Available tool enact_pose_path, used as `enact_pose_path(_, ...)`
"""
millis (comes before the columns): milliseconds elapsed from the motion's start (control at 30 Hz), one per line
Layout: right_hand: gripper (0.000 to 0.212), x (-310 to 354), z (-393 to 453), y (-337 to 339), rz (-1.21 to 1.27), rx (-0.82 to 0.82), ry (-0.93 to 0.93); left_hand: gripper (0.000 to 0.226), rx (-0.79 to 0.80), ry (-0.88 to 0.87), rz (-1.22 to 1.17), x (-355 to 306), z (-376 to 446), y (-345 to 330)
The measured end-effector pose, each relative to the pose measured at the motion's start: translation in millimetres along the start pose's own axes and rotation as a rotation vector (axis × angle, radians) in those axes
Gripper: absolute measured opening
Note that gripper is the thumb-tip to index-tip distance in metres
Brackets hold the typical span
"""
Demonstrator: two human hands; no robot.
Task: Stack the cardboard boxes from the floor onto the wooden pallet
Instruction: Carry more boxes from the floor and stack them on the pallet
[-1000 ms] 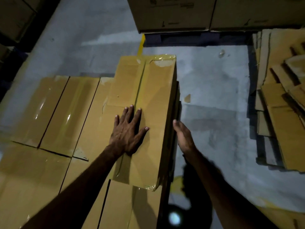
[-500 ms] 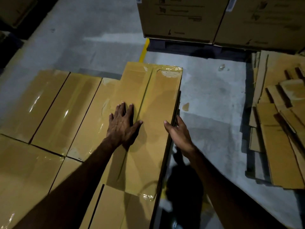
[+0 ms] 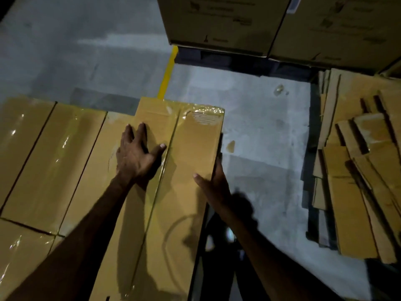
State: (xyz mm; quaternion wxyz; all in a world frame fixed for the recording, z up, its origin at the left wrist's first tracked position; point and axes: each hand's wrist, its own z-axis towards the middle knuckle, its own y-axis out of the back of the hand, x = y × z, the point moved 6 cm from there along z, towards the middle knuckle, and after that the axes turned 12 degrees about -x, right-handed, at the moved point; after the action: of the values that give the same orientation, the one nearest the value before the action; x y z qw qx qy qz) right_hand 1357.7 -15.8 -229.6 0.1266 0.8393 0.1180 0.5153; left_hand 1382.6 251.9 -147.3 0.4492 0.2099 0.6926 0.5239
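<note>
A long cardboard box (image 3: 173, 181) is seen in the middle of the view, lying on top of a layer of other boxes (image 3: 43, 161) of the same brown colour. Its top face is narrow and long, and it is wrapped in a clear glossy film, which is wrinkled at the far right corner and gives bright reflections there. A straight seam is seen running along the length of the top, a little to the right of the left hand. Near the far right corner a pale torn patch is visible, where the ribbed inner layer of the cardboard is exposed. The right edge of the box stands directly above the grey concrete floor (image 3: 260, 148).

The left hand (image 3: 135, 158) is laid flat on the top face, with the fingers spread and the thumb pointing toward the seam; nothing is held in it. The right hand (image 3: 213, 184) is placed against the right side of the box, with the thumb resting on the top edge and the fingers going down the side, so the edge is clasped between them.

To the right, flattened cardboard sheets (image 3: 358, 170) are piled on the floor. Farther away, large printed cartons (image 3: 227, 22) are standing, and a yellow floor line (image 3: 168, 72) is seen beside them.
</note>
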Motion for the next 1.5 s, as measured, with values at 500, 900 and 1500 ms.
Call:
enact_pose_path(500,0.103,24.1,60.2,-8.3,0.051,-0.082,0.011,0.11,-0.001,0.092,-0.001,-15.8,44.1,-13.6)
enact_pose_path(900,0.109,31.4,69.3,-9.2,-0.019,-0.158,0.112,0.116,0.048,0.068,-0.053,-21.1,45.7,-6.7)
enact_pose_path(1500,0.107,30.6,68.7,-5.6,0.034,-0.133,0.028,0.121,0.08,0.034,-0.074,-29.9,47.3,-4.3)
